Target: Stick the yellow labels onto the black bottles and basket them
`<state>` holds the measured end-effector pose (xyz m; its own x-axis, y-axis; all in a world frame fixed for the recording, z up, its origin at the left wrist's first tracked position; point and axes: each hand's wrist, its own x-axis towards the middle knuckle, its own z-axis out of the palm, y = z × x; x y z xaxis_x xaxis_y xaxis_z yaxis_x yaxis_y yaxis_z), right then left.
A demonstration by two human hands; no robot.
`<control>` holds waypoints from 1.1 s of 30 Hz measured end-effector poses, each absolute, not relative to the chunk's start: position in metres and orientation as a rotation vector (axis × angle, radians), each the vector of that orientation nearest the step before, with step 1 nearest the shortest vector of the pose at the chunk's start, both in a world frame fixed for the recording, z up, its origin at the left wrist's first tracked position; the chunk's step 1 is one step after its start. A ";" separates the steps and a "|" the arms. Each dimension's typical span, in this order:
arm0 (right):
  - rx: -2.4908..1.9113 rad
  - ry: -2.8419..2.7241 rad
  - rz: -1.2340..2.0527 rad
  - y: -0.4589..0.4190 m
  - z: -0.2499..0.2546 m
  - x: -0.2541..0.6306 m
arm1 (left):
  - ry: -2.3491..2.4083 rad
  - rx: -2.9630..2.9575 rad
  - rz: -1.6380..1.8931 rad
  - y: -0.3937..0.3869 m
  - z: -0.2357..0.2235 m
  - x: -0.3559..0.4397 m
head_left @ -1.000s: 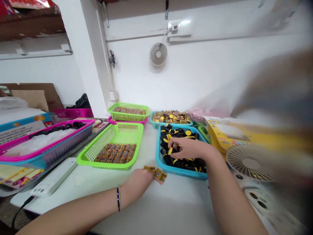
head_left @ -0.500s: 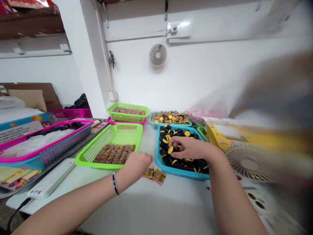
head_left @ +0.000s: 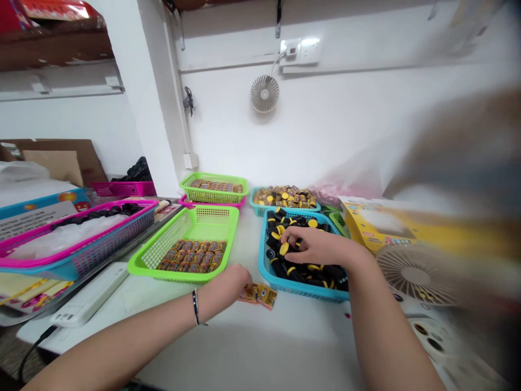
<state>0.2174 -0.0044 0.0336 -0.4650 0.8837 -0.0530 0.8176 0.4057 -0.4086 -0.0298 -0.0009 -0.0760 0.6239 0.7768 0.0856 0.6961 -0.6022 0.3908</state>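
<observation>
My right hand [head_left: 315,247] lies in the blue basket [head_left: 264,271], its fingers curled round a black cylinder with a yellow cap [head_left: 284,248] among several like it. My left hand [head_left: 226,287] rests on the white table in front of the green basket [head_left: 140,266], fingertips pinched at a small stack of orange printed labels [head_left: 260,295]. The green basket holds neat rows of labelled cylinders [head_left: 193,255]. A bracelet sits on my left wrist.
Behind stand a second green basket [head_left: 214,190] and another blue basket [head_left: 285,198] of wrapped pieces. A pink and blue tray stack [head_left: 77,239] and a white device [head_left: 91,296] lie at left. A yellow box [head_left: 382,222] and a white fan [head_left: 415,271] sit at right.
My left hand rose toward the green basket's front edge half a second ago, then came back down onto the labels. My right hand has stayed in the blue basket.
</observation>
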 end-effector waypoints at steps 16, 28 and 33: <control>-0.910 -1.526 0.605 -0.006 0.032 0.184 | 1.036 2.134 1.308 -0.020 0.033 -0.024; -0.750 -1.439 0.857 -0.007 0.026 0.167 | 0.895 2.240 1.130 -0.006 0.022 -0.026; -0.856 -1.509 0.791 -0.009 0.026 0.167 | 0.721 2.044 1.279 -0.003 0.021 -0.022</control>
